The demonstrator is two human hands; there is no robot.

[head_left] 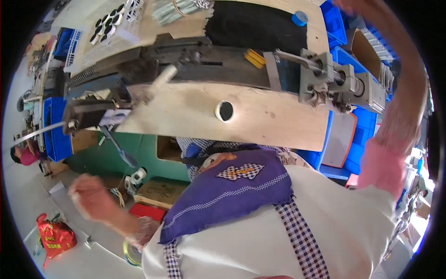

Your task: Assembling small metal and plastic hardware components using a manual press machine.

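My left hand (pixel 90 197) hangs in the air to the left of the bench, above the floor, with its fingers smeared by motion. My right arm (pixel 409 88) reaches far up along the right side. At the top edge my right hand (pixel 348 5) is mostly cut off, so its fingers cannot be made out. On the wooden bench (pixel 278 118) in front of me sits a short white cylinder with a black top (pixel 226 111), apart from both hands. Behind it runs a long dark metal bench machine (pixel 227 65) with a grey clamp and shaft unit (pixel 334 76) at its right end.
Several similar cylinders (pixel 108 23) stand near a white plastic basket (pixel 132 28). Beyond the machine lie a black mat (pixel 255 23), a blue tape roll (pixel 300 18) and a bundle of metal rods (pixel 174 10). Blue bins (pixel 362 125) stand right; a red bag (pixel 55 235) lies on the floor.
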